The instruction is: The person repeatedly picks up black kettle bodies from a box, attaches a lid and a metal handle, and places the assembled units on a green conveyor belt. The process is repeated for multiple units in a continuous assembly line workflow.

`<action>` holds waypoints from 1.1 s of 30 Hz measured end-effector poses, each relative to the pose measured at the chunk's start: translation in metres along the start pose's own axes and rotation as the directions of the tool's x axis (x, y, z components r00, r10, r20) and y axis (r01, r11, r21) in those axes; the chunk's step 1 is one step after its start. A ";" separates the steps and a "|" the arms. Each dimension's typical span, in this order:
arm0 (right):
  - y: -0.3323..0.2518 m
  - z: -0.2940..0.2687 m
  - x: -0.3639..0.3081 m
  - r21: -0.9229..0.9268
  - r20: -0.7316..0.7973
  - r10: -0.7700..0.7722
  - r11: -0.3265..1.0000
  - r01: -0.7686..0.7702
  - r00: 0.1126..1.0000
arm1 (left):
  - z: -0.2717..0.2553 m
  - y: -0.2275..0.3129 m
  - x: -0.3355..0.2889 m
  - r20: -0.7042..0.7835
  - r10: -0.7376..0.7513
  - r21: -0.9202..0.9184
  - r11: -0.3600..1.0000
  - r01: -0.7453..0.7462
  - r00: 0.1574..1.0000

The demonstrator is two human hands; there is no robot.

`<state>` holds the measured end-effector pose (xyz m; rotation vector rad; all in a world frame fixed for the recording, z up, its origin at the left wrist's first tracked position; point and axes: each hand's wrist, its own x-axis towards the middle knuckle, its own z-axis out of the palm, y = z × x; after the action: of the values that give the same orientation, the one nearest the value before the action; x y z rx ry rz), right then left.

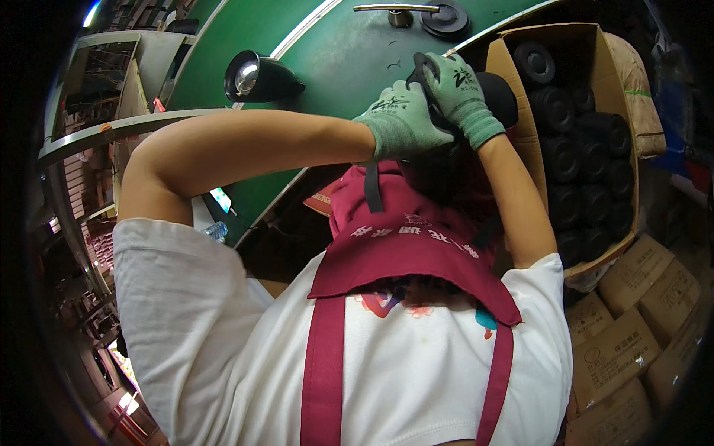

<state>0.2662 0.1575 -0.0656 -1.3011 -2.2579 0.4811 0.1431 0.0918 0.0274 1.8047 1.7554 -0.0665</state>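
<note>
While hands (pixel 405 123) (pixel 460 93) grip, a carton (pixel 523 134) holds black cylinders (pixel 559 157).

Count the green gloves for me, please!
2. One green glove is on the left hand; the other is just beside it, on the right hand. I see no more, but the dark edges could hide some.

On the table (pixel 335 70), a cup (pixel 279 79) lies to the left of the left hand (pixel 405 123). Farther away, a metal bar (pixel 379 8) is left of a lid (pixel 448 20). Right of the right hand (pixel 465 93) is a box (pixel 529 149) with jars (pixel 554 111) in it; cartons (pixel 610 357) lie nearer to the person.
</note>
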 end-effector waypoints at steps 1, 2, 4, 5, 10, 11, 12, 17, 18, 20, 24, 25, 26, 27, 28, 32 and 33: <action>-0.002 -0.008 -0.005 -0.029 0.032 0.066 0.997 -0.065 0.997 | 0.003 0.004 -0.006 -0.104 0.072 0.047 0.997 -0.068 0.992; -0.004 -0.020 -0.011 -0.036 -0.001 0.088 0.996 -0.088 0.996 | -0.008 0.008 -0.009 -0.016 0.104 0.028 0.994 -0.103 0.994; 0.007 -0.020 -0.030 -0.117 -0.071 0.036 0.992 -0.044 0.997 | -0.004 -0.006 -0.005 -0.014 0.262 -0.025 0.965 -0.262 0.965; 0.004 -0.030 -0.042 -0.180 -0.104 0.028 0.983 -0.046 0.994 | -0.003 -0.016 0.003 -0.017 0.346 -0.054 0.936 -0.347 0.938; -0.070 -0.083 -0.094 -0.355 -0.118 0.234 0.898 -0.261 0.965 | 0.013 -0.053 0.073 -0.353 0.512 -0.345 0.706 -0.618 0.783; -0.074 -0.085 -0.097 -0.370 -0.112 0.279 0.879 -0.301 0.954 | 0.017 -0.046 0.079 -0.456 0.598 -0.090 0.706 -0.703 0.659; -0.064 -0.088 -0.097 -0.355 -0.110 0.283 0.884 -0.303 0.953 | 0.017 -0.044 0.081 -0.392 0.704 0.031 0.653 -0.756 0.592; 0.011 -0.145 -0.071 0.382 0.631 0.093 0.827 -0.413 0.770 | -0.001 -0.018 0.050 -0.104 0.755 0.148 0.656 -0.740 0.648; 0.014 -0.153 -0.046 0.313 0.838 0.080 0.740 -0.595 0.540 | -0.001 -0.016 0.046 -0.087 0.734 0.128 0.679 -0.723 0.674; 0.019 -0.148 -0.021 0.175 0.979 -0.028 0.619 -0.766 0.202 | -0.003 -0.006 0.047 -0.043 0.718 0.084 0.695 -0.714 0.694; 0.010 -0.116 -0.025 -0.009 0.990 -0.131 0.310 -0.951 -0.052 | -0.008 -0.003 0.047 0.028 0.637 0.008 0.770 -0.637 0.770; 0.002 -0.112 -0.027 -0.012 0.995 -0.093 0.204 -0.979 -0.031 | -0.005 -0.012 0.050 -0.003 0.638 -0.062 0.769 -0.637 0.770; -0.009 -0.110 -0.030 -0.005 0.999 -0.049 0.094 -0.996 -0.009 | -0.002 -0.023 0.058 -0.034 0.641 -0.125 0.759 -0.639 0.767; -0.017 -0.107 -0.031 0.007 1.000 0.000 -0.019 -1.000 0.007 | 0.001 -0.032 0.065 -0.065 0.643 -0.187 0.743 -0.642 0.763; -0.015 -0.105 -0.035 0.087 0.996 -0.020 0.066 -0.994 0.086 | -0.001 -0.034 0.070 -0.084 0.633 -0.297 0.721 -0.626 0.769; -0.041 -0.096 -0.050 0.095 0.992 0.100 -0.245 -0.965 0.073 | 0.009 -0.029 0.099 -0.305 0.578 -0.446 0.616 -0.650 0.757; -0.042 -0.100 -0.047 -0.039 0.998 0.023 -0.346 -0.937 -0.050 | 0.014 -0.028 0.105 -0.297 0.581 -0.473 0.600 -0.645 0.758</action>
<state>0.3138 0.1024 0.0271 -1.5808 -0.1538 2.8901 0.1344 0.1770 -0.0409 1.8635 0.9496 0.7726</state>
